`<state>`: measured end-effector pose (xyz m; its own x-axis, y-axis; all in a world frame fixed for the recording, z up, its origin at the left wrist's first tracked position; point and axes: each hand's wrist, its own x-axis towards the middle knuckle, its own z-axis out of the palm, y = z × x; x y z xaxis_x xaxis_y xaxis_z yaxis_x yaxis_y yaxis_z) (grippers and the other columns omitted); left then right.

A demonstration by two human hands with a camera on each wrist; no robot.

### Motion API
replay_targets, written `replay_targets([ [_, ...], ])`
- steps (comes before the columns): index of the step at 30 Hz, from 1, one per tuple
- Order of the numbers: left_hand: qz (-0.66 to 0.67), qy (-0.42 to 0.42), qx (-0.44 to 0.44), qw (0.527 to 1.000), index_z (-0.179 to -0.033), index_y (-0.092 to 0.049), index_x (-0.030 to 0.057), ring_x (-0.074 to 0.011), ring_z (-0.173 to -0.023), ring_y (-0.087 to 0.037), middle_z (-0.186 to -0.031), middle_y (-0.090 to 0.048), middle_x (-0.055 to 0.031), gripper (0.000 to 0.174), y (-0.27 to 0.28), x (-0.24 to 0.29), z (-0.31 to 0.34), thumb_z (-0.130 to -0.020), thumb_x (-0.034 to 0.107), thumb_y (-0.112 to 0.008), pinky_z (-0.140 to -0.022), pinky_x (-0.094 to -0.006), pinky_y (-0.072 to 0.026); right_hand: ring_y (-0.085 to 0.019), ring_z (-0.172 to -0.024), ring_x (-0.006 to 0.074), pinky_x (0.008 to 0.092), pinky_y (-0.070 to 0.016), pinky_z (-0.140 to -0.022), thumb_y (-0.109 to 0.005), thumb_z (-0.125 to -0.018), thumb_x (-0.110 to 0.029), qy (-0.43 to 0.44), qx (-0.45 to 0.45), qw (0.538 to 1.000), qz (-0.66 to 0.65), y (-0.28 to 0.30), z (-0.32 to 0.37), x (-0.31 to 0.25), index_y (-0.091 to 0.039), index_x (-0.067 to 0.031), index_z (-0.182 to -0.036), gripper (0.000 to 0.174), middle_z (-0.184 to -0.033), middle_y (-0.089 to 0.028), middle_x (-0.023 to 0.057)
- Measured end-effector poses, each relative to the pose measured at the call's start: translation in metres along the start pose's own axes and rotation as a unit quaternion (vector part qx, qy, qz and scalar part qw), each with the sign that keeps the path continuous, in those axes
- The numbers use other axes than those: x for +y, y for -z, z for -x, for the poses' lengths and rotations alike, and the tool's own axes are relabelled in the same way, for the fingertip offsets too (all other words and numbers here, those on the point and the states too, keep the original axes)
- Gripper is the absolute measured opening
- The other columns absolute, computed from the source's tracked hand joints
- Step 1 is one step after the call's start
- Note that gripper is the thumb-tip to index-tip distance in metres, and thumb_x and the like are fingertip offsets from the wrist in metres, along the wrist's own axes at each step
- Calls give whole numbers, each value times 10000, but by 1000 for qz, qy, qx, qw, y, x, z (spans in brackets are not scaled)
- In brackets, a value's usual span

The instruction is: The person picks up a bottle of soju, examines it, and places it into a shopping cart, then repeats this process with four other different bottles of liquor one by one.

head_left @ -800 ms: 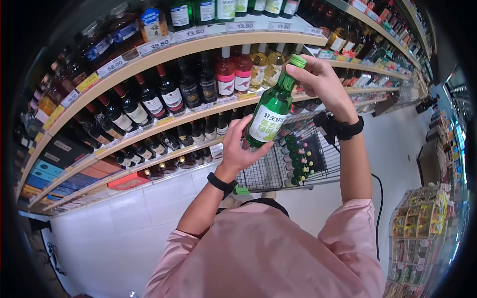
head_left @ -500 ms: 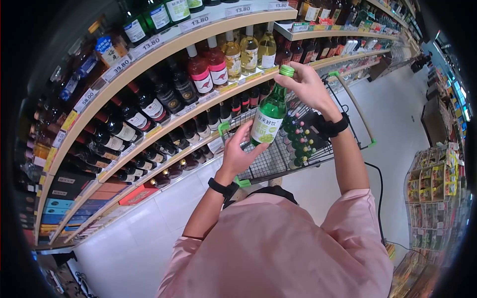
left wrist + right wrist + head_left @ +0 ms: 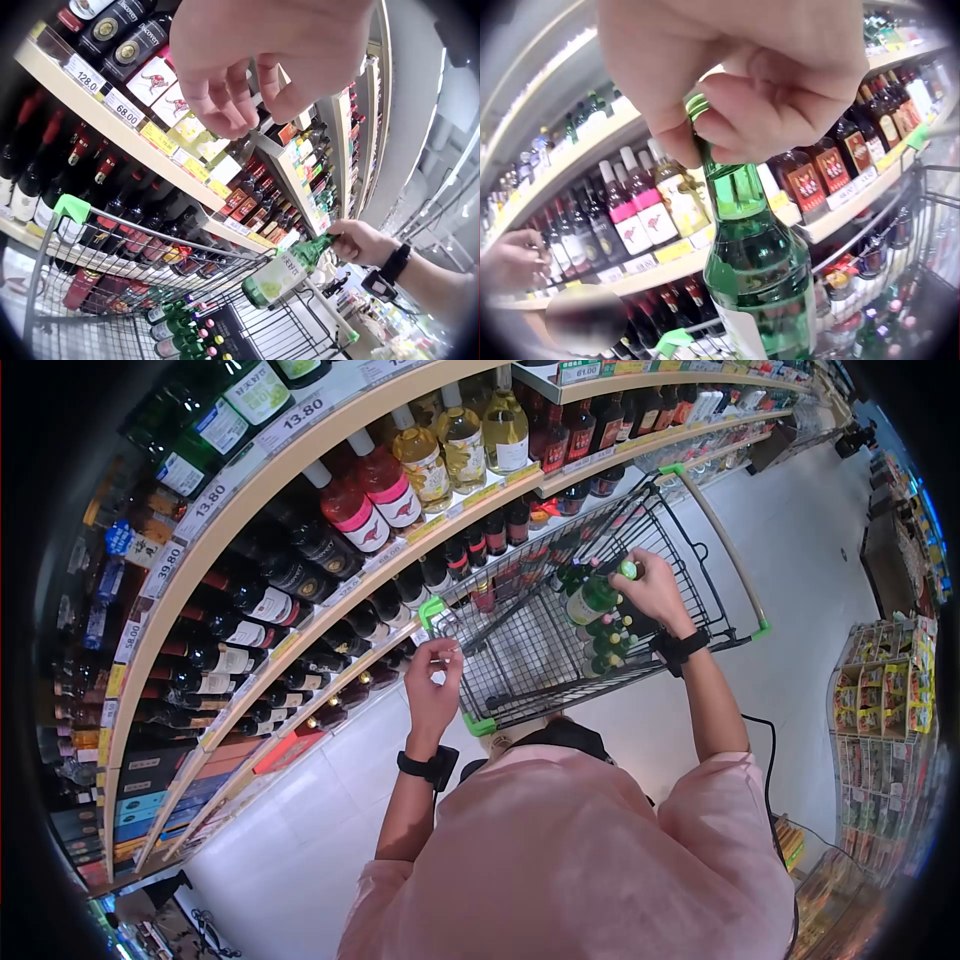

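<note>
My right hand (image 3: 654, 595) grips a green glass bottle (image 3: 761, 262) by its neck, just under the green cap. The bottle (image 3: 277, 279) has a white label with green fruit on it and hangs tilted over the shopping cart (image 3: 505, 660). Several similar green bottles (image 3: 176, 330) with coloured caps lie in the cart below it. My left hand (image 3: 433, 685) is apart from the bottle, near the cart's green front corner, its fingers loosely bent with nothing between them.
Shelves of wine bottles (image 3: 430, 460) with price tags curve along the left and ahead. Green bottles (image 3: 255, 390) stand on the upper shelf. A rack of packaged goods (image 3: 880, 705) stands at the right, across the pale floor (image 3: 310, 810). A black cable (image 3: 768, 760) runs by my right arm.
My left hand has let go of the bottle's lower part and drawn back to the left. My right hand has carried the bottle down over the cart, and the head view has shifted.
</note>
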<state>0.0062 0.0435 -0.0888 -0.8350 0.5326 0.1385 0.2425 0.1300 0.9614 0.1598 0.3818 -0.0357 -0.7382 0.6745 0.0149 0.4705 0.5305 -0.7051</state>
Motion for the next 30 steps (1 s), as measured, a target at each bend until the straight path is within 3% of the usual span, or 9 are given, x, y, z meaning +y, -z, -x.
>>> replay_targets([
  [2, 0, 13, -30, 999, -1048, -629, 28, -126, -854, -642, -936, -678, -50, 157, -5, 4, -3, -897, 46, -665, -728, -264, -509, -623, -662, 288, 382, -496, -663, -764, -708, -232, -51, -21, 998, 10, -6, -6, 30, -607, 38, -826, 334, -708, -627, 158],
  [5, -7, 23, -32, 999, -1024, -630, 18, -118, -827, -628, -896, -664, -49, 138, -12, 17, -2, -900, 52, -677, -725, -270, -517, -644, -697, 291, 392, -500, -671, -768, -709, -241, -110, -48, 993, 9, -24, -16, 73, -615, 46, -839, 350, -728, -638, 183],
  [9, -19, 82, -39, 996, -997, -632, 16, -104, -783, -619, -905, -669, -45, 102, -8, 16, 12, -918, 68, -669, -727, -268, -518, -644, -505, 183, 304, -509, -569, -768, -740, -241, -67, -56, 996, -17, -48, -24, 103, -633, 37, -828, 321, -616, -646, 96],
  [10, -25, 100, -43, 994, -994, -631, 16, -103, -781, -618, -913, -671, -44, 101, -8, 14, 16, -920, 72, -670, -730, -267, -518, -687, -552, 195, 304, -531, -609, -784, -750, -257, -124, -92, 988, -28, -59, -31, 117, -646, 32, -840, 333, -651, -675, 113],
  [16, -61, 168, -21, 984, -990, -630, 24, -99, -800, -621, -917, -678, -38, 95, -11, 14, 34, -924, 79, -671, -736, -263, -517, -714, -791, 345, 407, -563, -761, -801, -715, -309, -92, -90, 983, 130, -113, -63, 171, -678, 21, -893, 394, -831, -711, 216],
  [19, -69, 197, -15, 978, -1004, -631, 25, -95, -804, -618, -910, -678, -34, 92, -16, 12, 34, -925, 63, -663, -742, -260, -518, -686, -897, 393, 448, -548, -826, -805, -690, -322, -140, -132, 975, 113, -143, -79, 209, -695, 9, -927, 421, -885, -705, 239],
  [24, -75, 215, -14, 974, -1004, -634, 20, -85, -799, -608, -894, -667, -28, 85, -40, 26, 22, -924, 42, -655, -747, -251, -514, -694, -958, 352, 417, -543, -874, -847, -671, -290, -207, -116, 971, 36, -201, -94, 271, -703, 6, -1001, 466, -967, -719, 209],
  [30, -102, 247, -11, 964, -1024, -639, 15, -70, -783, -586, -855, -619, -4, 103, -66, 35, 23, -922, 23, -649, -744, -235, -504, -696, -952, 346, 408, -544, -861, -836, -645, -314, -263, -99, 960, 3, -250, -114, 284, -709, -11, -1008, 489, -962, -721, 202],
])
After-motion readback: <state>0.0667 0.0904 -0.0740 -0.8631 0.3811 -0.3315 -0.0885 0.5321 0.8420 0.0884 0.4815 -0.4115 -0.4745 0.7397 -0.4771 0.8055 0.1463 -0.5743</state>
